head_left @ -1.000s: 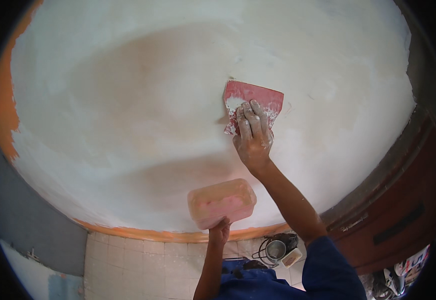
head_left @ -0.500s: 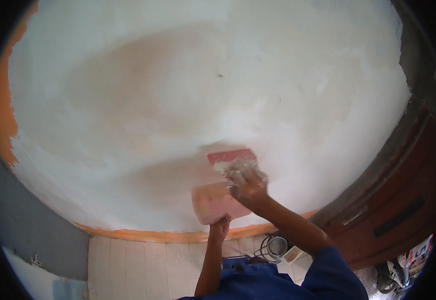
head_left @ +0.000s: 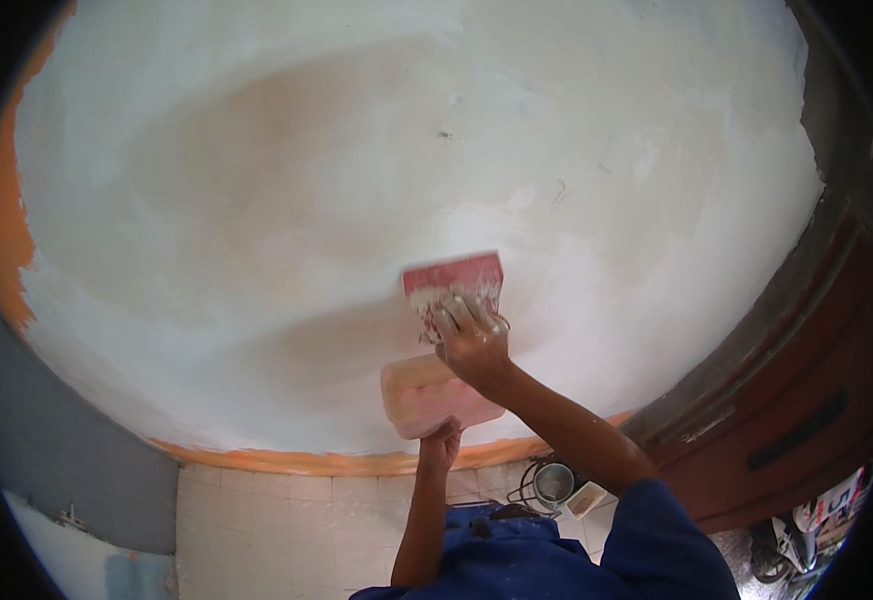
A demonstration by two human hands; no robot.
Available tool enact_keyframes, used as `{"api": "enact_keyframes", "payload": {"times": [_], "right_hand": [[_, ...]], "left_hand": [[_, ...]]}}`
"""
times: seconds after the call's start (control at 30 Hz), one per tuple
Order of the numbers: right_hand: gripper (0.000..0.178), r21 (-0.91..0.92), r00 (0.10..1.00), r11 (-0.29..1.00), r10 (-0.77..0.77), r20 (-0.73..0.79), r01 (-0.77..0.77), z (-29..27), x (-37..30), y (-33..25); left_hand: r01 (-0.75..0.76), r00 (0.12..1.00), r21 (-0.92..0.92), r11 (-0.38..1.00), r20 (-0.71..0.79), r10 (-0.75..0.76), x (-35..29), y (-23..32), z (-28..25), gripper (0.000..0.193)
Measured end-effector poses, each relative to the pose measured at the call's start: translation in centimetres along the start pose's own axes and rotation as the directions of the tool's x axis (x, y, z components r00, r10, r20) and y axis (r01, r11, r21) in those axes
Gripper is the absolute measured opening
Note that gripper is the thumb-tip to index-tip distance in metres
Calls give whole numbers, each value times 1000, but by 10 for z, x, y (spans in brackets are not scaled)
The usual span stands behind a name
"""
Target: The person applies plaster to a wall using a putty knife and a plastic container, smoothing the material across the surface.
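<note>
Before me stands a wall [head_left: 596, 240] coated in patchy white and beige filler. My right hand [head_left: 474, 342] grips a red putty spreader [head_left: 461, 272], its broad blade at the wall and smeared with white paste, as are my fingers. Just below it, my left hand [head_left: 441, 443] is closed on the near edge of a shallow, pinkish tray [head_left: 426, 400] with rounded corners. Part of the tray's right side is hidden behind my right hand and forearm.
An orange band [head_left: 326, 463] runs along the wall's foot above the pale tiled floor [head_left: 266, 520]. A bucket [head_left: 553, 483] and a small rectangular container [head_left: 586, 499] stand at lower right, near a dark red door [head_left: 796, 420]. A grey panel [head_left: 76, 430] stands at left.
My right hand has moved up and slightly left with the spreader, and more of its red blade shows now. The tray in my left hand has shifted slightly upward.
</note>
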State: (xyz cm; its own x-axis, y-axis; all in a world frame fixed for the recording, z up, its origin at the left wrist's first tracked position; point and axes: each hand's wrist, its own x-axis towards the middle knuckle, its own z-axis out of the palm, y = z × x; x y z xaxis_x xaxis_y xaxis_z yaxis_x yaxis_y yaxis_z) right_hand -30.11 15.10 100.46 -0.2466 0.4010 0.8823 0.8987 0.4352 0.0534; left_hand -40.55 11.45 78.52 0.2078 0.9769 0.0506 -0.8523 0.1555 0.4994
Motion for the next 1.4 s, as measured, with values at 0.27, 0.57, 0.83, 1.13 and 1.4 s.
{"api": "enact_keyframes", "payload": {"times": [0.27,0.57,0.83,1.13,1.4], "right_hand": [[31,-19,903,999,32,-429,-45,-83,95,46],[30,-160,945,985,-111,-307,64,-15,54,29],[24,0,891,992,-112,-441,125,-84,79,26],[30,-221,922,975,-100,-375,16,-48,77,66],[27,8,997,1000,-23,-69,24,-26,2,14]], "left_hand": [[-82,995,21,996,54,81,-3,10,22,66],[-78,993,10,997,87,77,-3,10,25,68],[-81,989,-107,991,112,92,-7,24,49,62],[-102,989,-18,995,110,103,-6,16,35,68],[-59,998,16,998,16,58,-3,9,12,65]]}}
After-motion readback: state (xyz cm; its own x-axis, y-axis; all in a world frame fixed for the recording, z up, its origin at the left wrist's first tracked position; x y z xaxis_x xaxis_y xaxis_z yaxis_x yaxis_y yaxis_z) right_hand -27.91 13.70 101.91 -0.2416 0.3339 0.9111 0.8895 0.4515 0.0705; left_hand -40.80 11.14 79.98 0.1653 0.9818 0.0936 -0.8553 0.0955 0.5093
